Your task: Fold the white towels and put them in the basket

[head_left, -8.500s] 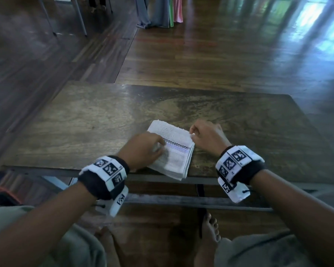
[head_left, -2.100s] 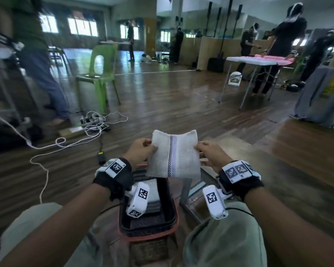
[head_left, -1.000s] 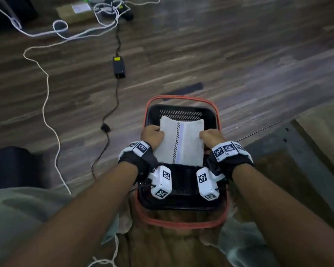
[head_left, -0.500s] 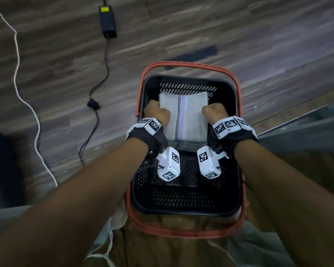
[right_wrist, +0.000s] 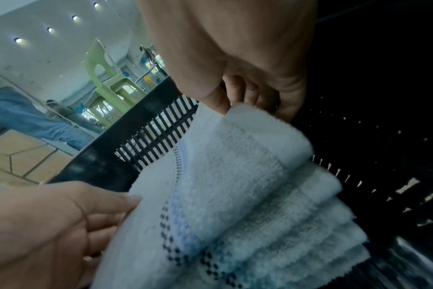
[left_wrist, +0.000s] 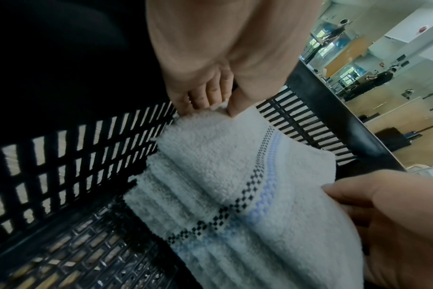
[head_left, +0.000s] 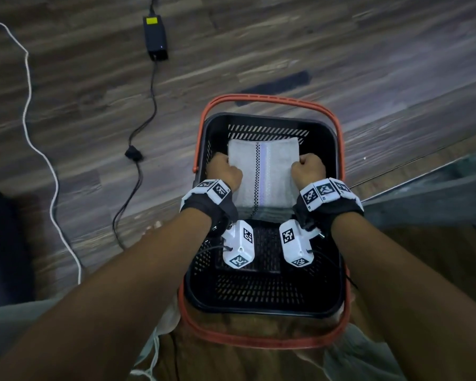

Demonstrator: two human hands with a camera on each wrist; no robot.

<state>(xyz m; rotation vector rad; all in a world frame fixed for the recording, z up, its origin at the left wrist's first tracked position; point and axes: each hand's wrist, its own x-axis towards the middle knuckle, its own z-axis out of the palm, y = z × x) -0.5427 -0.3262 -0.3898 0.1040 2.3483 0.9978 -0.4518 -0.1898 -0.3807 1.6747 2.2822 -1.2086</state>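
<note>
A folded white towel [head_left: 263,174] with a black-checked and pale blue stripe lies in the far half of the black basket [head_left: 324,133] with orange handles. It rests on a stack of folded white towels [left_wrist: 176,211], whose layered edges show in the wrist views [right_wrist: 297,230]. My left hand [head_left: 224,169] pinches the top towel's left edge between thumb and curled fingers [left_wrist: 210,97]. My right hand [head_left: 307,167] pinches its right edge the same way [right_wrist: 235,93]. Both hands are inside the basket.
The basket stands on the wooden floor between my knees. A black power adapter [head_left: 155,37] with its cable and a white cord [head_left: 28,105] lie on the floor to the left. A table edge [head_left: 437,185] shows at the right. The basket's near half [head_left: 259,290] is bare mesh.
I carried the folded towel from the table down to the basket. In the last second both hands lowered it onto the stack inside, still holding its two side edges.
</note>
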